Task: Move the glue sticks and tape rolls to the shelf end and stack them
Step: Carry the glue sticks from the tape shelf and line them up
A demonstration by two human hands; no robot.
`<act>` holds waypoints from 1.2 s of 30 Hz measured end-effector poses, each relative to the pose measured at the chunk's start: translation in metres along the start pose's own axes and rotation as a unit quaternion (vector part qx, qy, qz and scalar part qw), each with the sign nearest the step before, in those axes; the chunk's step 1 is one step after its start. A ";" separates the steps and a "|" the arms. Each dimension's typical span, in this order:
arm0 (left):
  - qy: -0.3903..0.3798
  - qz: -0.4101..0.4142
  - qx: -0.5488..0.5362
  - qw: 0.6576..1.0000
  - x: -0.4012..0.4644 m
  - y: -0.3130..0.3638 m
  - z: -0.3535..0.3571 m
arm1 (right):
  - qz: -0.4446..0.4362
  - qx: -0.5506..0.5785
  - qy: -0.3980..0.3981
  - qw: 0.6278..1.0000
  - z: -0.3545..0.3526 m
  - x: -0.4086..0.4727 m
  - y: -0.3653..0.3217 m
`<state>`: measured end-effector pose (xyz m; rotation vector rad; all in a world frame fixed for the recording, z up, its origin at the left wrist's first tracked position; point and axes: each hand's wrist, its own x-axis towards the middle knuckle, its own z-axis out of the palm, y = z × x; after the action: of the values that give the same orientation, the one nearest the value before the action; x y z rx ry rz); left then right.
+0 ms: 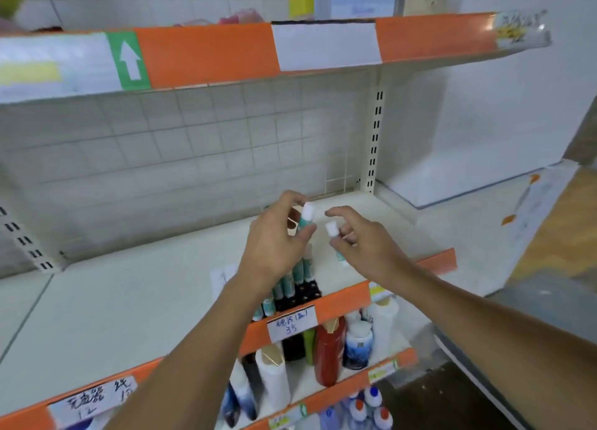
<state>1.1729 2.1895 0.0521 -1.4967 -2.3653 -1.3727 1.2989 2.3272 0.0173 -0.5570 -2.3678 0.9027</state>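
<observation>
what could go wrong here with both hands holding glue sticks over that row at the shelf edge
The left hand grips a teal white-capped glue stick directly above the upright row of teal glue sticks at the orange shelf edge; a lowered wrist could topple them. The right hand only pinches its stick, which may slip.

Below the shelf's front edge we see a red bottle [329,352] beside a white bottle [274,378]; a handwritten price label [291,323] hangs on that edge, a green arrow sign [129,60] on the upper shelf's
</observation>
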 end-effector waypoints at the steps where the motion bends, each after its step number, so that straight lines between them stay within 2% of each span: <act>1: 0.011 -0.002 -0.001 1.000 -0.003 0.001 -0.003 | -0.007 0.012 -0.002 1.000 0.004 0.000 -0.001; 6: 0.031 -0.006 -0.012 0.999 -0.014 0.004 -0.012 | -0.026 0.054 -0.006 0.998 0.020 -0.009 -0.006; 13: 0.048 -0.022 -0.011 0.999 -0.031 -0.004 -0.014 | -0.042 0.108 0.046 0.992 0.037 -0.024 -0.009; 16: 0.026 -0.019 0.031 0.999 -0.038 -0.010 -0.016 | -0.030 0.129 0.076 0.988 0.039 -0.030 -0.007; 22: -0.017 0.037 0.134 0.990 -0.041 -0.017 -0.004 | -0.010 0.126 0.079 0.989 0.044 -0.042 -0.001; 26: 0.030 0.036 0.151 0.987 -0.044 -0.022 0.008 | -0.010 0.135 0.087 0.987 0.047 -0.041 -0.003; 29: 0.083 0.068 0.194 0.975 -0.048 -0.022 0.014 | -0.015 0.134 0.088 0.987 0.050 -0.038 -0.005; 36: 0.122 0.089 0.211 0.966 -0.058 -0.032 0.024 | -0.026 0.107 0.092 0.990 0.056 -0.037 -0.002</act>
<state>1.1906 2.1592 -0.0093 -1.2971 -2.1339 -0.8801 1.2923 2.2790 -0.0290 -0.4705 -2.0797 1.0201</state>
